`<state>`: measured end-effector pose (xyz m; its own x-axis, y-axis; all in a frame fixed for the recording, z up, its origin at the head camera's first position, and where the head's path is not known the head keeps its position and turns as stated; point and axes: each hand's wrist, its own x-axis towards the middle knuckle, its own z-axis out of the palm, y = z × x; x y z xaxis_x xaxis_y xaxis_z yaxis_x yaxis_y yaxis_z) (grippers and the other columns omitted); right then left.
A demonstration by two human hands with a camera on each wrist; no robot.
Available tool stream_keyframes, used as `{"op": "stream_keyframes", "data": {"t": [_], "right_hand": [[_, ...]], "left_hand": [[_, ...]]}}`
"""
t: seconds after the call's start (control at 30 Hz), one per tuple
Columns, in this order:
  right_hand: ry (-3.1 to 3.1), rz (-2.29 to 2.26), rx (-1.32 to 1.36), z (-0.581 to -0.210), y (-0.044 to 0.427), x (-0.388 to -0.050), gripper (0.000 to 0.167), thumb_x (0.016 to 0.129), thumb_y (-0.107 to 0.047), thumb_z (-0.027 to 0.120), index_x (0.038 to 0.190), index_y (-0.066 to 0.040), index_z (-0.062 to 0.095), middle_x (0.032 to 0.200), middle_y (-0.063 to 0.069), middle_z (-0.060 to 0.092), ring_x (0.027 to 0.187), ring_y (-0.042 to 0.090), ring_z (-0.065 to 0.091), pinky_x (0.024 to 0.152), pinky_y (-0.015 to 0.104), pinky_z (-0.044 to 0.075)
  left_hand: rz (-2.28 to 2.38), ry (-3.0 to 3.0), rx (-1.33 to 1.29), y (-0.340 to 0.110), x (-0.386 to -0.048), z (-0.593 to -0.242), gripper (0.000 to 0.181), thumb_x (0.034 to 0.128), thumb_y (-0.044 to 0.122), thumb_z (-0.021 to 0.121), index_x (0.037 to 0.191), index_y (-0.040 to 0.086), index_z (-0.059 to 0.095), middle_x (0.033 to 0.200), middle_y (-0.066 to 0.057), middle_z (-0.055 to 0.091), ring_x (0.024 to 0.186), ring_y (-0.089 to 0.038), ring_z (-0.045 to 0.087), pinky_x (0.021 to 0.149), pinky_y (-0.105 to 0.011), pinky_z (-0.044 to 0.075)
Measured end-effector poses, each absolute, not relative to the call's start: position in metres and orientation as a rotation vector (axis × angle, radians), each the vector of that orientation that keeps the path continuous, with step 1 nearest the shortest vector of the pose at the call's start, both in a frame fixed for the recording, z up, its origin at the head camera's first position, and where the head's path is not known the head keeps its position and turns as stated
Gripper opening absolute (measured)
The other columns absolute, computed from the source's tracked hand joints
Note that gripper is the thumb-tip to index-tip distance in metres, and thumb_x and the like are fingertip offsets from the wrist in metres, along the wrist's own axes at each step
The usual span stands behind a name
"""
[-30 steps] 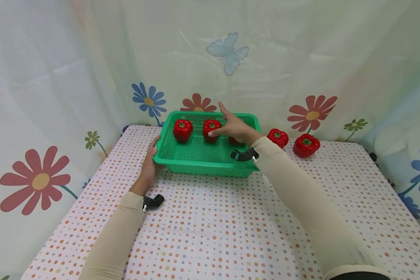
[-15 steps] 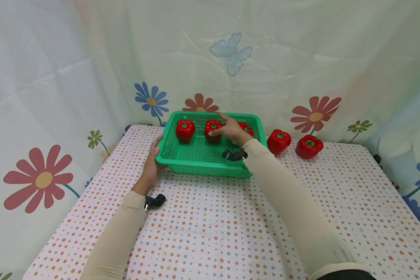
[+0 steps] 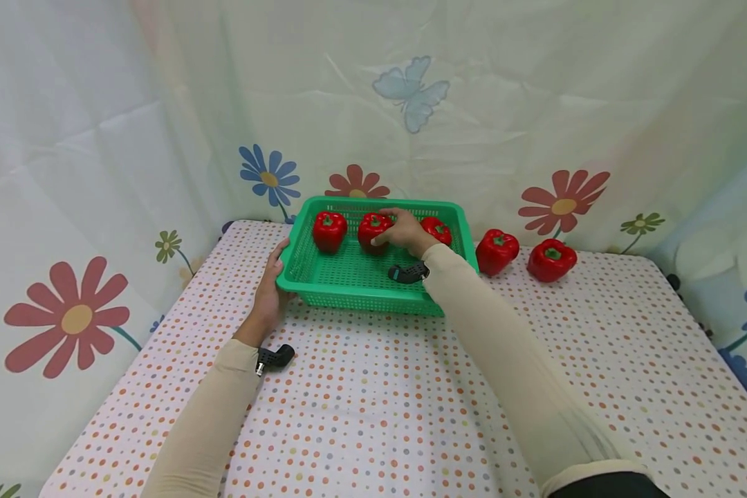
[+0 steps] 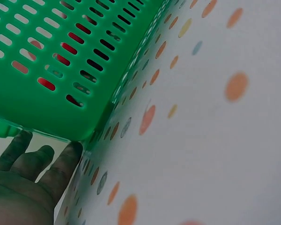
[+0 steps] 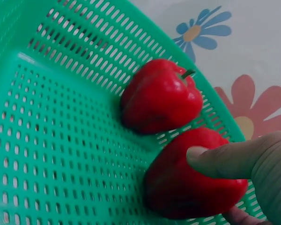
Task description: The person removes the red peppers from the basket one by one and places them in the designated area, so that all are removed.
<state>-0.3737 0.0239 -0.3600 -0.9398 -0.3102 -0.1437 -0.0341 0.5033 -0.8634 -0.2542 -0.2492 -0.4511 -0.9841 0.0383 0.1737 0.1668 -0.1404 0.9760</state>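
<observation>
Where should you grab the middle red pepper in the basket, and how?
Probably round its plump sides, coming from above: the middle red pepper sits stem up, and the walls of the green basket get in the way sideways. The right hand has its thumb on one side.

Cream sleeves (image 3: 193, 422); black curved wrist cameras (image 3: 277, 357), right one teal-marked; black cloth (image 3: 604, 485) above right sleeve; bare hands (image 3: 268, 297).

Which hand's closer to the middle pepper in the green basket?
Right. The right hand is at the middle pepper, thumb on its surface. The left hand is outside the green basket, touching its left end, apart from that pepper.
</observation>
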Motion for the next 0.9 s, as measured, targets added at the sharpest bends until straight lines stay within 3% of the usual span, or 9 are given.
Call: {"op": "stream_keyframes", "data": {"t": [0.3,0.57,0.9], "right_hand": [[2.445,-1.45,-0.264,-0.365,0.022,-0.378,0.07,0.084,-0.009,0.076,0.143,-0.011,0.038,0.149,0.017,0.038,0.126,0.035,0.044,0.102,0.05,0.046],[2.179,-1.563,-0.211,-0.369,0.025,-0.387,0.07,0.089,-0.007,0.07,0.147,-0.018,0.033,0.155,0.013,0.028,0.134,0.036,0.041,0.101,0.06,0.044],[2.159,-1.535,-0.257,-0.369,0.022,-0.387,0.069,0.087,-0.012,0.073,0.145,-0.022,0.037,0.155,0.011,0.03,0.134,0.035,0.043,0.094,0.059,0.049]], "left_hand": [[-2.301,-2.006,-0.241,-0.247,-0.252,-0.451,0.051,0.1039,0.041,0.024,0.154,0.04,0.022,0.161,0.0,0.02,0.145,-0.032,0.027,0.114,-0.062,0.021],[-2.304,-2.005,-0.23,-0.245,-0.248,-0.448,0.049,0.1045,0.04,0.023,0.154,0.041,0.023,0.161,-0.001,0.02,0.145,-0.031,0.028,0.114,-0.061,0.022],[-2.311,-1.994,-0.243,-0.248,-0.247,-0.446,0.052,0.1039,0.039,0.023,0.156,0.037,0.018,0.162,-0.001,0.018,0.144,-0.033,0.027,0.115,-0.059,0.021]]}}
